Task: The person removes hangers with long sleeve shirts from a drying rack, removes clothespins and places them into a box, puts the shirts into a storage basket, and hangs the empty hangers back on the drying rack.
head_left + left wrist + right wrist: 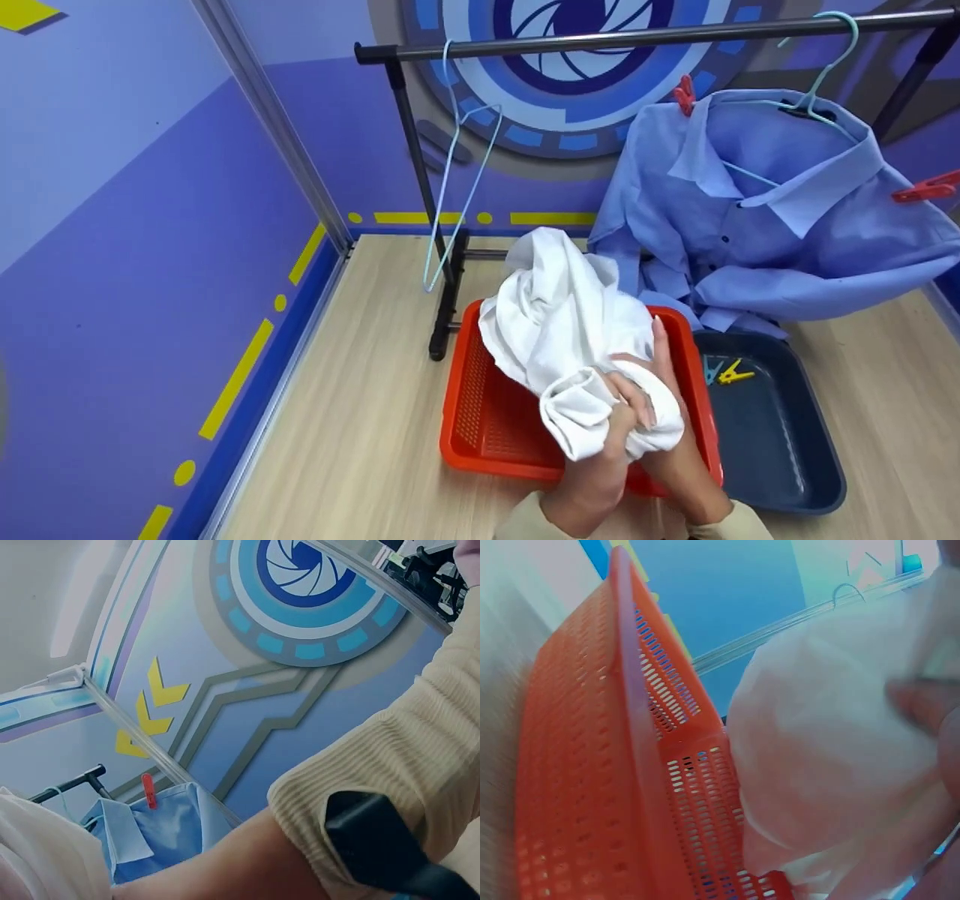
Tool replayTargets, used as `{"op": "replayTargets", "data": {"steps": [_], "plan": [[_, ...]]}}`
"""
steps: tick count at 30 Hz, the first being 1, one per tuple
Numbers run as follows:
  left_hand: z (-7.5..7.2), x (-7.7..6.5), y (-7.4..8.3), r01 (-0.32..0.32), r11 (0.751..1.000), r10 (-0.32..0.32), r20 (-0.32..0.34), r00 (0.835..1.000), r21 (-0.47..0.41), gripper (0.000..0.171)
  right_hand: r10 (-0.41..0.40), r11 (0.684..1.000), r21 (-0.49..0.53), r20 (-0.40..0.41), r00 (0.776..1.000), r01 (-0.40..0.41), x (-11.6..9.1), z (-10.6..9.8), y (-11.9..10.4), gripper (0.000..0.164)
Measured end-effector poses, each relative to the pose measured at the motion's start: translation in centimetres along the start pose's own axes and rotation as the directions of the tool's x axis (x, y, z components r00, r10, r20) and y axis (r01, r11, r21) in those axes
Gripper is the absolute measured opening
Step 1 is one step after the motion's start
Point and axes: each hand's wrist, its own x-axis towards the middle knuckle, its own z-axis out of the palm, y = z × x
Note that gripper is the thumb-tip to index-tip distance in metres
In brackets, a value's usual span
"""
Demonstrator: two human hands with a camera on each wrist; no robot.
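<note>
A bunched white cloth garment (559,315) hangs from both hands over the red basket (469,442); its exact kind is hidden by the folds. My left hand (619,431) grips a gathered part near the basket's front, fingers curled round it. Close beside it, my right hand (670,375) holds the cloth from the right, partly covered by a fold, with one finger pointing up along it. In the right wrist view the white cloth (817,727) fills much of the picture next to the basket's wall (577,750). The left wrist view shows only a cloth edge (45,847).
A blue shirt (720,180) hangs on the rack (600,41), with red clothes pegs (684,96) at its shoulders. One bare hanger (455,165) hangs at the left. Beside the basket lies a dark tray (772,435) with a yellow peg (735,373) and a blue peg (711,370).
</note>
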Motion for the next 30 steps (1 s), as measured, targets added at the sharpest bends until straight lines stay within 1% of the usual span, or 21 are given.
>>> {"op": "replayTargets", "data": {"steps": [1, 2, 3, 4, 6, 7, 9, 11, 13, 16, 17, 19, 21, 22, 24, 26, 27, 28, 29, 30], "plan": [[-0.1, 0.1, -0.1, 0.005, 1.0, -0.005, -0.022, 1.0, -0.031, 0.009, -0.087, 0.996, 0.023, -0.028, 0.996, 0.088, 0.4, 0.1, -0.2, 0.067], [-0.2, 0.2, -0.2, 0.004, 0.999, -0.006, -0.036, 0.999, -0.046, 0.01, -0.101, 0.995, -0.03, -0.064, 0.993, 0.1, 1.4, 0.3, -2.5, 0.078], [-0.3, 0.3, -0.3, 0.001, 0.998, -0.005, -0.056, 0.998, -0.068, 0.013, -0.114, 0.991, -0.076, -0.073, 0.991, 0.108, 1.5, 0.2, -3.0, 0.081], [-0.5, 0.4, -0.4, 0.006, 0.996, -0.012, -0.074, 0.997, -0.091, 0.014, -0.105, 0.99, -0.105, -0.087, 0.991, 0.096, 1.5, 0.1, -3.5, 0.082], [-0.9, 0.8, -0.5, 0.016, 0.995, -0.027, -0.111, 0.993, -0.101, 0.016, -0.019, 0.982, -0.191, -0.101, 0.995, -0.001, 1.6, -0.1, -4.4, 0.079], [-1.2, 1.1, -0.6, 0.019, 0.995, -0.032, -0.131, 0.991, -0.095, 0.016, 0.031, 0.972, -0.228, -0.1, 0.994, -0.054, 1.7, -0.2, -4.5, 0.077], [-1.8, 1.7, -0.6, 0.036, 0.995, -0.053, -0.171, 0.984, -0.097, 0.014, 0.149, 0.948, -0.271, -0.092, 0.985, -0.168, 1.7, -0.3, -4.9, 0.071], [-2.5, 2.4, -0.6, 0.068, 0.994, -0.083, -0.202, 0.976, -0.081, 0.011, 0.224, 0.922, -0.307, -0.072, 0.972, -0.235, 1.7, -0.4, -5.2, 0.068], [-3.3, 3.2, -0.6, 0.102, 0.993, -0.112, -0.218, 0.97, -0.059, 0.008, 0.264, 0.919, -0.288, -0.056, 0.963, -0.268, 1.7, -0.6, -5.2, 0.066], [-4.4, 4.3, -0.8, 0.16, 0.987, -0.153, -0.23, 0.961, 0.014, 0.007, 0.282, 0.926, -0.249, -0.041, 0.958, -0.283, 1.8, -0.8, -5.4, 0.063], [-4.8, 4.6, -0.8, 0.187, 0.981, -0.171, -0.236, 0.957, 0.048, 0.008, 0.287, 0.928, -0.238, -0.034, 0.957, -0.286, 1.8, -0.9, -5.5, 0.062], [-5.5, 5.1, -0.9, 0.253, 0.961, -0.216, -0.266, 0.939, 0.113, 0.01, 0.304, 0.928, -0.218, -0.029, 0.952, -0.303, 1.8, -1.2, -5.7, 0.061], [-6.2, 5.6, -1.2, 0.297, 0.941, -0.238, -0.304, 0.922, 0.164, 0.019, 0.324, 0.928, -0.186, -0.024, 0.946, -0.323, 1.8, -1.4, -5.9, 0.06], [-6.5, 5.8, -1.4, 0.313, 0.934, -0.249, -0.317, 0.915, 0.169, 0.025, 0.33, 0.929, -0.167, -0.022, 0.944, -0.329, 1.8, -1.6, -6.0, 0.06], [-7.2, 6.1, -1.8, 0.314, 0.932, -0.246, -0.324, 0.913, 0.179, 0.039, 0.349, 0.929, -0.125, -0.016, 0.937, -0.348, 1.8, -1.8, -6.1, 0.06], [-7.8, 6.4, -2.2, 0.298, 0.931, -0.225, -0.315, 0.922, 0.209, 0.054, 0.358, 0.93, -0.082, -0.009, 0.934, -0.357, 1.8, -2.0, -6.2, 0.059], [-8.1, 6.5, -2.4, 0.297, 0.924, -0.216, -0.312, 0.925, 0.241, 0.063, 0.362, 0.93, -0.061, -0.006, 0.932, -0.362, 1.8, -2.1, -6.2, 0.059], [-8.3, 6.5, -2.6, 0.293, 0.91, -0.199, -0.311, 0.929, 0.293, 0.075, 0.366, 0.93, -0.044, -0.005, 0.931, -0.366, 1.9, -2.1, -6.3, 0.059], [-8.6, 6.5, -2.8, 0.286, 0.885, -0.171, -0.314, 0.934, 0.367, 0.086, 0.374, 0.927, -0.032, -0.003, 0.928, -0.374, 1.9, -2.1, -6.3, 0.059], [-8.8, 6.5, -3.0, 0.287, 0.844, -0.143, -0.325, 0.935, 0.452, 0.098, 0.379, 0.925, -0.023, -0.006, 0.925, -0.379, 1.9, -2.2, -6.4, 0.06]]}}
